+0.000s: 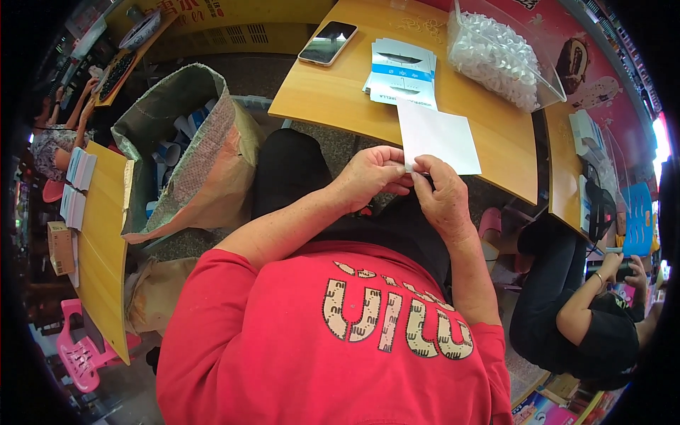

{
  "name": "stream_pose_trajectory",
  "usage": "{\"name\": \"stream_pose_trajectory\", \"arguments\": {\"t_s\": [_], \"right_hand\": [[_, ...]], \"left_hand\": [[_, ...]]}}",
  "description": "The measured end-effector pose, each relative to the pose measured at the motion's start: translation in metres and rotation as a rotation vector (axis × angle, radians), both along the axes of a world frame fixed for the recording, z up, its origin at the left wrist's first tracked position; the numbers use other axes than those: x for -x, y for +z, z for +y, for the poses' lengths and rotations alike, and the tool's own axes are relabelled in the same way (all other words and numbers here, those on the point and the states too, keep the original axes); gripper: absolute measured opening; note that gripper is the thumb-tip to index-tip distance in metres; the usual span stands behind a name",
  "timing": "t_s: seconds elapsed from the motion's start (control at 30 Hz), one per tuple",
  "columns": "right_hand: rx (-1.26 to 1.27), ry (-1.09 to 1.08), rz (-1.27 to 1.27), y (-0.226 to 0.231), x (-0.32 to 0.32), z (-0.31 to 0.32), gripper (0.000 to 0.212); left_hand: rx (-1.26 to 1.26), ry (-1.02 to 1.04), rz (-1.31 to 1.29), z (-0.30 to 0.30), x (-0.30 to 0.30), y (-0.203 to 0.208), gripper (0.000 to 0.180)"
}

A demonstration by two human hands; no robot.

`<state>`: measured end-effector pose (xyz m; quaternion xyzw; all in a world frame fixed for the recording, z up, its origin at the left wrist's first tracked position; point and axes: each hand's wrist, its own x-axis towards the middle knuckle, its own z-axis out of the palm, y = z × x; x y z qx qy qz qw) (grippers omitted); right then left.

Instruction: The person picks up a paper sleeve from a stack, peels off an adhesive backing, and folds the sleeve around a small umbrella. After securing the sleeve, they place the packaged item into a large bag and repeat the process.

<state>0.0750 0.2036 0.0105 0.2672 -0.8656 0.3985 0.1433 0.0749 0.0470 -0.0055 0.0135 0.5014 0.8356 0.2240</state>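
Note:
A blank white card is held out in front of me, its far corner overlapping a stack of printed cards on the wooden table. My right hand pinches the card's near left corner between thumb and fingers. Close beside it, my left hand is closed, its thumb and fingertips meeting at the same corner. Any small thing between the fingertips is hidden. A blue paper band wraps the stack, whose top card has umbrella drawings.
A phone lies left of the stack. At the right stands a clear bin of white translucent pieces. A large woven sack holding blue-and-white paper items stands at my left. Another person sits at the right.

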Motion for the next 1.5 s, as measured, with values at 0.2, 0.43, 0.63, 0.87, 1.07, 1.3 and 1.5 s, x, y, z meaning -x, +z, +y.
{"name": "stream_pose_trajectory", "arguments": {"t_s": [0.2,0.43,0.63,0.87,1.07,1.3,1.5], "right_hand": [[-0.115,0.037,0.142,0.004,0.002,-0.002,0.015],[-0.315,0.117,0.219,0.007,0.006,-0.001,0.016],[-0.418,0.156,0.265,0.013,0.006,-0.005,0.017],[-0.338,0.103,0.227,0.011,0.005,-0.004,0.022],[-0.096,0.046,0.009,0.011,0.006,0.003,0.023],[-0.328,0.084,0.144,0.017,0.000,0.002,0.023],[-0.430,0.146,0.178,0.023,-0.001,-0.004,0.024]], "left_hand": [[0.136,0.000,0.106,0.003,0.000,-0.001,0.027],[0.259,0.035,0.177,0.009,-0.003,0.012,0.020],[0.364,0.050,0.249,0.010,-0.002,0.006,0.020],[0.199,-0.011,0.136,0.008,0.000,0.002,0.027],[0.070,0.029,0.007,0.006,-0.002,0.009,0.029],[0.373,-0.004,0.232,0.010,-0.003,0.007,0.026],[0.457,-0.043,0.246,0.009,-0.002,0.012,0.022]]}}
